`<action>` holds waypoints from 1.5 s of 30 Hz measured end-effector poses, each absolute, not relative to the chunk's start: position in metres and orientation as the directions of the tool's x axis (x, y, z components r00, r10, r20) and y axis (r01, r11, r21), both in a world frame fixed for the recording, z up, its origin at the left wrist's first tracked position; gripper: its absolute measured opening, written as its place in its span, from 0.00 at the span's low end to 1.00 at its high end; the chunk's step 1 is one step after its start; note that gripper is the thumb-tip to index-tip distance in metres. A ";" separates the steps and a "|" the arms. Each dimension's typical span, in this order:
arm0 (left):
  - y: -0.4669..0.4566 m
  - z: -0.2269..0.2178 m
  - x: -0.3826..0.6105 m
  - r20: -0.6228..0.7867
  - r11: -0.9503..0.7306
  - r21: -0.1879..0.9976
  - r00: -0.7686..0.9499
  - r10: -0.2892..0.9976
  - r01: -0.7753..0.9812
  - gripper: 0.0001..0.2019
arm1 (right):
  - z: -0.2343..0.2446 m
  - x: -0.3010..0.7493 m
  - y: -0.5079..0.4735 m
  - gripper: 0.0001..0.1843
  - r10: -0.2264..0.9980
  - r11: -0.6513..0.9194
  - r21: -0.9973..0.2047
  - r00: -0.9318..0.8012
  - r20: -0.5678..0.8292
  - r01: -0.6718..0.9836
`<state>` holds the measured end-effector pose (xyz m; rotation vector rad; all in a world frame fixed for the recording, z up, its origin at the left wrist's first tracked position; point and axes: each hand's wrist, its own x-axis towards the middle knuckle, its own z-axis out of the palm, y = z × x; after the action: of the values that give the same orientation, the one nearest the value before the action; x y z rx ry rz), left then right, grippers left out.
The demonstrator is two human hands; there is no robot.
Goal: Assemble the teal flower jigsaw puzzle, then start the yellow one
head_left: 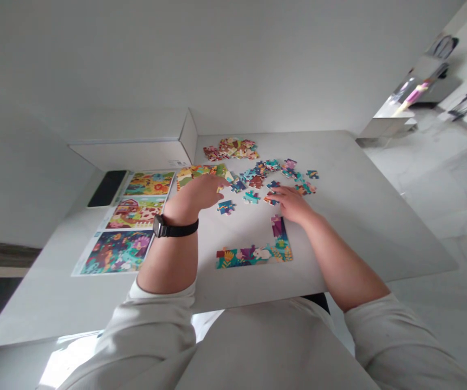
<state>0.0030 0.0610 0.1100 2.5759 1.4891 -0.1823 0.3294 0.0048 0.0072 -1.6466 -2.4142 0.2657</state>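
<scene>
My left hand point(208, 190), with a black watch point(174, 227) on the wrist, hovers over the table with thumb and fingers apart. Its fingertips are nearest to a dark blue puzzle piece point(238, 185); whether they touch it I cannot tell. Another blue puzzle piece point(226, 207) lies just below that hand. My right hand point(292, 203) reaches in with fingers stretched out over an orange and blue puzzle piece point(272, 198), seemingly touching it. A teal puzzle piece point(252, 197) lies between both hands. Closer to me is a joined L-shaped puzzle strip point(261, 253) with a white rabbit.
Loose puzzle pieces point(258, 174) spread beyond my hands, with another heap point(237, 148) near the wall. At left lie a picture sheet point(136, 214) showing three scenes and a black phone point(107, 188). Behind them stands a white box point(131, 151). The table edge point(258, 304) runs before my body.
</scene>
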 end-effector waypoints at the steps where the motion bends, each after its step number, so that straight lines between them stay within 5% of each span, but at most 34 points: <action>1: 0.062 0.108 0.003 -0.190 -0.489 0.081 0.495 0.848 0.868 0.24 | 0.006 0.331 0.005 0.37 0.941 0.337 -0.255 -0.331 0.067 0.906; 10: 0.074 0.077 0.011 -0.165 -0.564 0.145 0.582 0.796 0.813 0.27 | 0.006 0.336 0.007 0.37 0.962 0.269 -0.286 -0.241 0.130 0.920; 17: 0.063 0.057 0.040 -0.182 -0.673 0.064 0.671 0.719 0.737 0.30 | 0.009 0.340 0.009 0.34 0.969 0.243 -0.289 -0.219 0.111 0.926; 31: 0.066 0.049 0.039 -0.207 -0.704 0.095 0.706 0.678 0.704 0.24 | 0.010 0.320 0.007 0.38 0.901 0.431 -0.394 -0.413 0.135 0.812; 34: 0.064 0.056 0.040 -0.236 -0.687 0.094 0.687 0.688 0.720 0.21 | 0.016 0.333 0.007 0.30 0.944 0.323 -0.386 -0.264 0.197 0.864; 39: 0.060 0.062 0.041 -0.248 -0.629 0.040 0.618 0.746 0.776 0.16 | 0.025 0.382 0.011 0.23 0.966 -0.115 -0.336 0.185 0.182 0.935; 45: 0.056 0.066 0.045 -0.238 -0.599 -0.043 0.574 0.784 0.800 0.18 | 0.020 0.421 0.012 0.20 0.924 -0.331 -0.259 0.367 0.107 0.908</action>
<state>0.0450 0.0558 0.0658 2.7250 1.3727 -0.3599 0.4206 0.0116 0.0201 -2.3571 -1.6244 0.0852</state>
